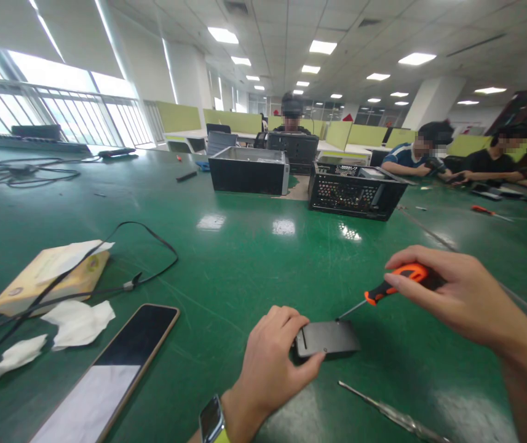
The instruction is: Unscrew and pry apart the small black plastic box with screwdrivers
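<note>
My left hand (276, 357), with a watch (212, 419) on its wrist, grips the left end of a small dark grey box-shaped device (330, 338) lying on the green table. Fingers press its far side and the thumb its near side. In my right hand (457, 295) is an orange and black screwdriver (399, 282), tilted down to the left. Its tip meets the far edge of the device, near a corner screw spot. A second screwdriver with a clear handle (395, 415) lies on the table just in front of the device.
A phone (120, 369) lies at left, beside crumpled tissues (79, 323), a tissue pack (55, 274) and black cables (152, 232). Farther back stand open computer cases (249, 175) (353, 194). Another screwdriver (484, 210) lies at right. Several people sit around the table's far side.
</note>
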The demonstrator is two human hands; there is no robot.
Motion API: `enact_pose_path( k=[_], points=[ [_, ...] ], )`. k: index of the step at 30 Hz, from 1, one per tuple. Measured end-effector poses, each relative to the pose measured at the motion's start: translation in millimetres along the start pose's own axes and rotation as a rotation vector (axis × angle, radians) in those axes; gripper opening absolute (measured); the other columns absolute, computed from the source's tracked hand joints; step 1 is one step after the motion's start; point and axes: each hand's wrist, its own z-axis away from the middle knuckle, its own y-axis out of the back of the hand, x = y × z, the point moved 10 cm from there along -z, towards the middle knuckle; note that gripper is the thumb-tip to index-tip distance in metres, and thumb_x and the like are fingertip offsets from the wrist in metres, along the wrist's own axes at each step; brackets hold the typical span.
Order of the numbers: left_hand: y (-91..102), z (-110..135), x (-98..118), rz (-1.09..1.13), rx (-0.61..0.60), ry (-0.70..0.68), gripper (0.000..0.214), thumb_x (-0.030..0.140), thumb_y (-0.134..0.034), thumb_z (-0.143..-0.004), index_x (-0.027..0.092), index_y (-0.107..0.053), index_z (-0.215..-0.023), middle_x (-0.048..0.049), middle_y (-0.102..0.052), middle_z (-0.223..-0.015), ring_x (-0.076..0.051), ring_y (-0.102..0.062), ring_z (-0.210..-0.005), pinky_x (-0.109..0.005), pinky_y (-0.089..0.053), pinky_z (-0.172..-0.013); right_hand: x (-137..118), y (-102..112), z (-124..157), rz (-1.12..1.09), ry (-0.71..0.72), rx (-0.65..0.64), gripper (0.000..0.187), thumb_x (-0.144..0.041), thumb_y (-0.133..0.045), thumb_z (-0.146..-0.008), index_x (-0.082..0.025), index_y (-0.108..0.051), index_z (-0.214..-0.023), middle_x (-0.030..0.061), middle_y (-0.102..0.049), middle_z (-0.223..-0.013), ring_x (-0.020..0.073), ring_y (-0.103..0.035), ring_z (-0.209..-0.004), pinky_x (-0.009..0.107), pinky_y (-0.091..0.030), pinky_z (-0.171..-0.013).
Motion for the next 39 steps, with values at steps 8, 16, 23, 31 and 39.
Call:
enact_pose_path(
  k=[8,16,23,31,39],
  points=[
    [-4.8,1,0,-0.014,-0.019,0.009,0.036,0.028,-0.078,-0.071,0.017,-0.067,-0.103,-0.0073,-0.065,-0.095,-0.026,-0.059,-0.087,-0.041,-0.052,-0.076,0,-2,1,0.007,0.032,-0.045,0.026,-0.047,-0.059,-0.086,-0.023,-0.066,-0.082,0.0012,-0.067,-0.073,0.0165,-0.060,-0.060,0.029,-0.045,-0.057],
    [-4.6,0,1,-0.034,-0.009,0.009,0.032,0.029,-0.076,-0.071,0.017,-0.069,-0.100,-0.0077,-0.065,-0.093,-0.026,-0.059,-0.085,-0.041,-0.053,-0.075,-5,0,0,0.012,0.053,-0.038,0.025,-0.045,-0.060,-0.086,-0.022,-0.065,-0.080,-0.0010,-0.064,-0.069,0.0142,-0.058,-0.057,0.027,-0.044,-0.055],
    [-2.9,1,0,-0.040,0.005,0.003,0.032,0.030,-0.077,-0.072,0.018,-0.070,-0.100,-0.0072,-0.065,-0.093,-0.026,-0.059,-0.085,-0.040,-0.052,-0.075,-6,2,2,-0.008,0.068,-0.016,0.022,-0.044,-0.064,-0.084,-0.022,-0.066,-0.087,-0.0014,-0.067,-0.073,0.0135,-0.061,-0.058,0.026,-0.047,-0.055],
    [-5.4,0,2,-0.044,-0.004,0.003,0.037,0.032,-0.081,-0.069,0.018,-0.069,-0.100,-0.0070,-0.066,-0.093,-0.027,-0.059,-0.085,-0.041,-0.052,-0.074,-39,12,9,0.085,0.256,0.155,0.026,-0.046,-0.068,-0.084,-0.021,-0.067,-0.091,-0.0022,-0.069,-0.066,0.0115,-0.061,-0.052,0.024,-0.046,-0.053],
    [-4.9,-1,3,-0.061,0.013,0.016,0.034,0.030,-0.080,-0.069,0.017,-0.069,-0.098,-0.0072,-0.065,-0.092,-0.027,-0.059,-0.084,-0.041,-0.053,-0.073,-46,7,10,0.004,0.262,0.102,0.013,-0.033,-0.064,-0.087,-0.022,-0.065,-0.096,-0.0011,-0.070,-0.078,0.0128,-0.063,-0.063,0.025,-0.047,-0.058]
  ],
)
